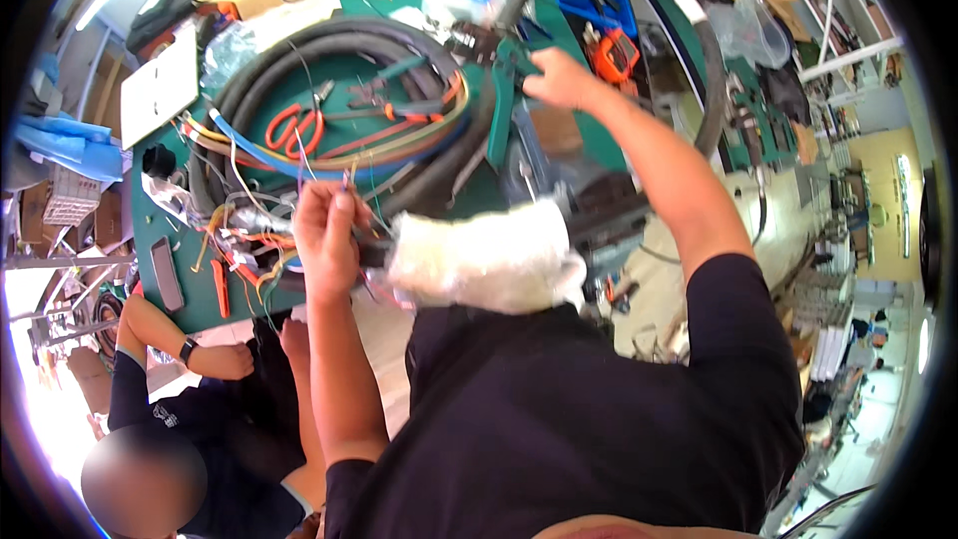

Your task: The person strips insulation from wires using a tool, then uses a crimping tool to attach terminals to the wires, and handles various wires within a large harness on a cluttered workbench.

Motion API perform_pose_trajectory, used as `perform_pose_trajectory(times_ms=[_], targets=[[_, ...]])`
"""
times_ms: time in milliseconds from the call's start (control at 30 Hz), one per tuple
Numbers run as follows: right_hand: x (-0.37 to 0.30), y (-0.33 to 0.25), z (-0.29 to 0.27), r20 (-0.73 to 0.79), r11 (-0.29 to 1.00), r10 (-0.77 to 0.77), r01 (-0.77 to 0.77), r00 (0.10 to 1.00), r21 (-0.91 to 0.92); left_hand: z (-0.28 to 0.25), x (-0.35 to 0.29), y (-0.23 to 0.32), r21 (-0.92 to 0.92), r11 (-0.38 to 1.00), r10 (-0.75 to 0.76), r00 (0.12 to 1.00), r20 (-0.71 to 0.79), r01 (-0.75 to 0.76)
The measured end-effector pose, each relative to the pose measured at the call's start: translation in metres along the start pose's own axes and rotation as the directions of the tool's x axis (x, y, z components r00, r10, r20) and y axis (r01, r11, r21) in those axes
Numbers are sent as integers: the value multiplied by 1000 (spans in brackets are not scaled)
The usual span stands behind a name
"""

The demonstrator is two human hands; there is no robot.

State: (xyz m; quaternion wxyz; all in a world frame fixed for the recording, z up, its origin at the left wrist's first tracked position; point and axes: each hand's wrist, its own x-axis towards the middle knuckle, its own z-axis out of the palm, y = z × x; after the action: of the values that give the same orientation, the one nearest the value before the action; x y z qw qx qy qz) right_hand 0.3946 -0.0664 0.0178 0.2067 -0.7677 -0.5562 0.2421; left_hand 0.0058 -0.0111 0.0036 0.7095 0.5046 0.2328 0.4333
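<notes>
My left hand (pixel 327 225) is closed in a pinch on a thin wire above the table's near side. Loose coloured wires (pixel 261 258) spread out beside and below it. Farther off, my right arm is stretched out, and my right hand (pixel 561 80) is closed at a green-handled crimping tool (pixel 502 105), which has a dark head. Between my arms, a thick cable end wrapped in clear plastic film (pixel 479 258) lies against my front. A thick black cable (pixel 264 65) is coiled on the table, with blue, yellow and red wires along its inside.
Red-handled scissors (pixel 295 132) and pliers lie within the coil. A phone (pixel 168 274) rests at the table's left edge. At the back are a blue tray (pixel 597 2) and an orange meter (pixel 613 55). Another person (pixel 215 419) sits at the lower left, close to the table.
</notes>
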Motion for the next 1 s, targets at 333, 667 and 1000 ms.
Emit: perform_pose_trajectory(times_ms=[333,667,1000], targets=[[55,-15,35,217,885,2,99,976,-456,4,-4,-2,-35,999,-9,1000,-14,8],[22,-50,56,139,717,26,79,990,-693,-1,-4,-4,-54,998,16,999,-31,-18],[31,-44,80,80,844,282,-208,956,-495,-2,-3,-5,-95,995,20,1000,9,-19]])
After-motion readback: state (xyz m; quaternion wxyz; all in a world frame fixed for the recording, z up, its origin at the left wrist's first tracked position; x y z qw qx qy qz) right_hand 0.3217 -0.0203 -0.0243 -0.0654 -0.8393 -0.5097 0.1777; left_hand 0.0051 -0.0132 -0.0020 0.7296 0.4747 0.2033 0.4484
